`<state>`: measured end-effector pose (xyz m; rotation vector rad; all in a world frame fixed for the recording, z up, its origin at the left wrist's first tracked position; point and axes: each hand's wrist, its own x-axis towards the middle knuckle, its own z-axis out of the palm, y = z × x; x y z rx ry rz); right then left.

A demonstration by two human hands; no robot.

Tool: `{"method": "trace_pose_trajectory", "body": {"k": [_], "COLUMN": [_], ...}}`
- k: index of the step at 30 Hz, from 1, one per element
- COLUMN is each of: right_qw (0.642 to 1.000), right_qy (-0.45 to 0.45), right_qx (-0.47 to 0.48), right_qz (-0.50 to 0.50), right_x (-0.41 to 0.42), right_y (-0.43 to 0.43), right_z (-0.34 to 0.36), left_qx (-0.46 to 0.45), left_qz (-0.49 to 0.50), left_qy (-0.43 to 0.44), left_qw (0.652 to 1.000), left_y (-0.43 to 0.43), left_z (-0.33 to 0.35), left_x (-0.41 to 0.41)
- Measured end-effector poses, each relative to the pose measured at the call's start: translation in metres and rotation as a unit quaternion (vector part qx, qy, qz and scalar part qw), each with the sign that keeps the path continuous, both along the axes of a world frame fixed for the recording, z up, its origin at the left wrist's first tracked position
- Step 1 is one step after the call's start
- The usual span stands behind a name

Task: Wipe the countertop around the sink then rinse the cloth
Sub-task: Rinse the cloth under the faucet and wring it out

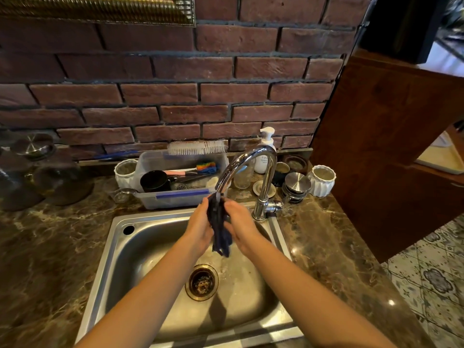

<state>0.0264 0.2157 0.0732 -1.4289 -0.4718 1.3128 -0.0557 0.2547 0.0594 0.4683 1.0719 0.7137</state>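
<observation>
Cloth is gripped by left hand and right hand under the faucet, twelve o'clock of the sink drain.

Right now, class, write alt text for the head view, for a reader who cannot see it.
The left hand and right hand hold a dark cloth under the tap, above a steel sink. A marble countertop surrounds the sink; a tub of brushes and a soap bottle stand by the brick wall.

wall: a red-brown brick wall with dark mortar is seen behind | frame: a ribbed gold frame is hung upper left | furniture: a dark wooden cabinet is set at right | floor: patterned floor tiles are seen below it
</observation>
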Motion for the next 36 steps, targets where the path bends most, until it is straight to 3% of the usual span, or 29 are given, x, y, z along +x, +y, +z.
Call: {"method": "trace_pose_trajectory", "body": {"k": [6, 8, 12, 14, 16, 17, 23, 28, 33, 36], "right_qw": [0.98, 0.973, 0.965, 0.975, 0.959, 0.951, 0.972, 0.983, 0.988, 0.974], "right_qy": [-0.062, -0.122, -0.243, -0.201, -0.133, -0.119, 0.001, 0.013, -0.055, -0.199], "right_qx": [0.058, 0.084, 0.08, 0.036, -0.029, -0.058, -0.076, -0.045, -0.061, -0.045], "right_qz": [0.181, 0.176, 0.058, -0.091, -0.251, -0.281, -0.224, -0.176, -0.128, -0.095], "right_x": [0.004, 0.019, 0.045, 0.061, 0.088, 0.104, 0.155, 0.152, 0.153, 0.136], "right_y": [-0.019, -0.021, -0.013, -0.007, -0.005, -0.005, -0.006, 0.0, 0.006, 0.003], "right_z": [-0.006, -0.01, -0.025, -0.036, -0.045, -0.049, -0.05, -0.051, -0.065, -0.059], "left_qx": [0.007, -0.028, -0.069, -0.079, -0.088, -0.094, -0.101, -0.106, -0.114, -0.122], "left_qz": [-0.005, -0.008, -0.029, -0.037, -0.04, -0.038, -0.029, -0.027, -0.015, 0.02], "left_qy": [0.085, 0.07, 0.049, 0.037, 0.028, 0.022, 0.013, 0.025, 0.022, 0.016], "left_qw": [0.996, 0.997, 0.996, 0.996, 0.995, 0.995, 0.994, 0.994, 0.993, 0.992], "left_y": [0.014, 0.023, 0.027, 0.024, 0.02, 0.018, 0.017, 0.019, 0.018, 0.015], "left_z": [0.005, 0.006, 0.011, 0.014, 0.016, 0.015, 0.003, 0.001, 0.004, 0.009], "left_x": [-0.006, -0.013, -0.017, -0.014, -0.011, -0.009, -0.005, -0.006, -0.007, -0.004]}}
